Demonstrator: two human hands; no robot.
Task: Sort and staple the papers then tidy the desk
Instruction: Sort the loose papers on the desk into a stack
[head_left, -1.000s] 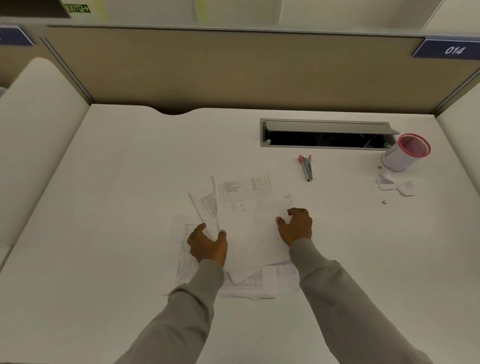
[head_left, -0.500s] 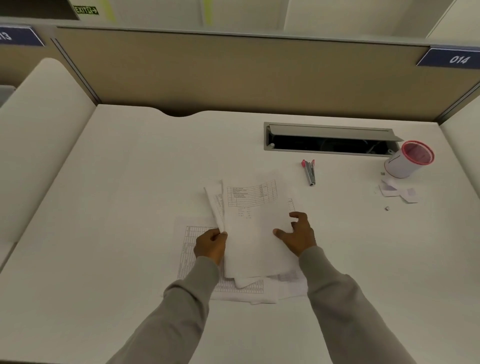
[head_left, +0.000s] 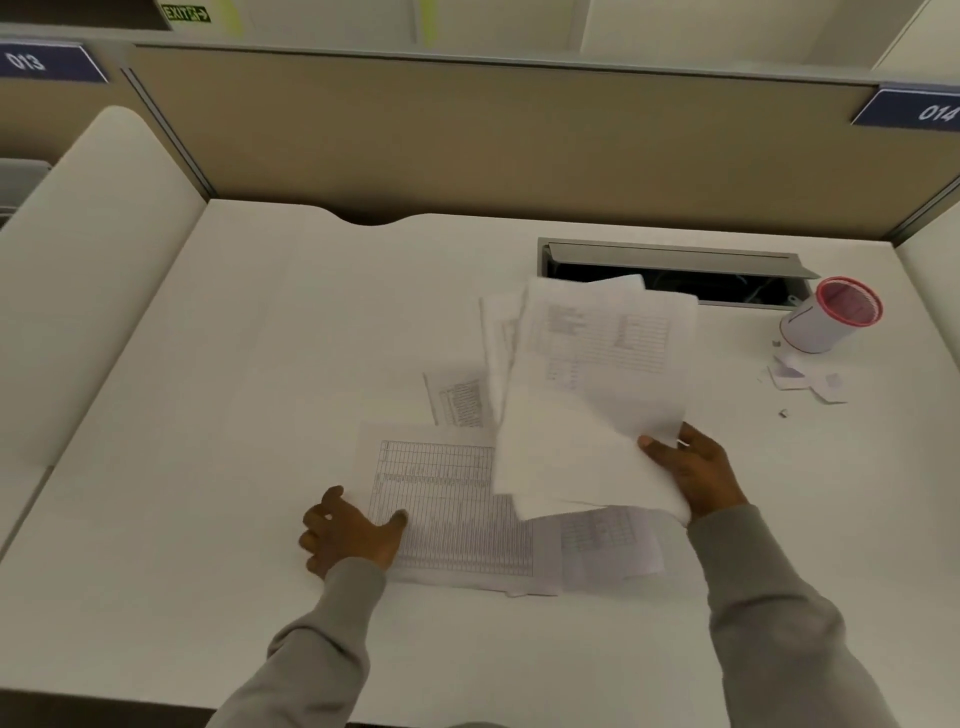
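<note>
A: Where do we log the papers?

B: Split. A loose sheaf (head_left: 587, 395) is up off the tabletop (head_left: 260, 364) in the right hand (head_left: 693, 473), fanned and tilted toward the cable slot (head_left: 675, 270). The rest lie flat: a gridded sheet (head_left: 452, 509) nearest us, a smaller printed sheet (head_left: 460, 402) beyond it, and one more sheet (head_left: 608, 540) partly under the sheaf's lower edge.

A: Grip?

B: Right: thumb on top near the sheaf's lower right corner, fingers beneath, pinching it. Left hand (head_left: 348, 530): thumb lies on the gridded sheet's left edge, fingers curled beside it (whether they tuck under the paper, we cannot tell).

A: Handling?

B: We judge them light, limp and slick against each other. The sheaf is splayed at its far end. Held near one corner, it will likely droop and could shed a page. Better taken along a long edge, or in both hands, then knocked square on the tabletop before stapling. Flat sheets resist lifting, so we'd slide one to get a fingertip under an edge.

A: Other items?

B: Red-rimmed cup (head_left: 826, 317) far right, paper scraps (head_left: 805, 379) just beside it. Sorting stage, we think. Nothing looks stapled.
</note>
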